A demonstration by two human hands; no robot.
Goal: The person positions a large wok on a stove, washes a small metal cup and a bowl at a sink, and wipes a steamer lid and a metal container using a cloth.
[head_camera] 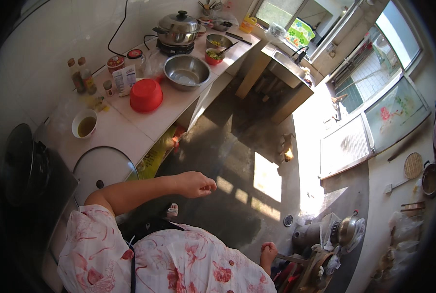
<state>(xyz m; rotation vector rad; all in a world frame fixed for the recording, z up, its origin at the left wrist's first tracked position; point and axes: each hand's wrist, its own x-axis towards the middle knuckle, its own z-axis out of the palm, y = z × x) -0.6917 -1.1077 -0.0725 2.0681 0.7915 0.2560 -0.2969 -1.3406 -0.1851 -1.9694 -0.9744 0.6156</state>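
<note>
My left hand [197,184] hangs over the concrete floor, out past the counter edge. Its fingers are loosely curled, and nothing shows in them. Low in the view, my right hand [268,252] is curled into a fist at my side. A flat bar [293,259] lies just beyond that fist, with no visible grip on it. Left of my left arm, a glass pot lid [106,168] rests on the tiled counter [128,133], partly hidden by the arm. Nearby on the counter are a white bowl of brownish liquid [86,126] and an upturned red bowl [146,96].
A steel basin [187,71] and a lidded steel pot on a cooker [178,31] stand along the counter. Ahead is a sink [285,67]. A small animal [286,146] is on the floor. A kettle [348,229] and piled items are at right. A dark wok [18,164] sits left.
</note>
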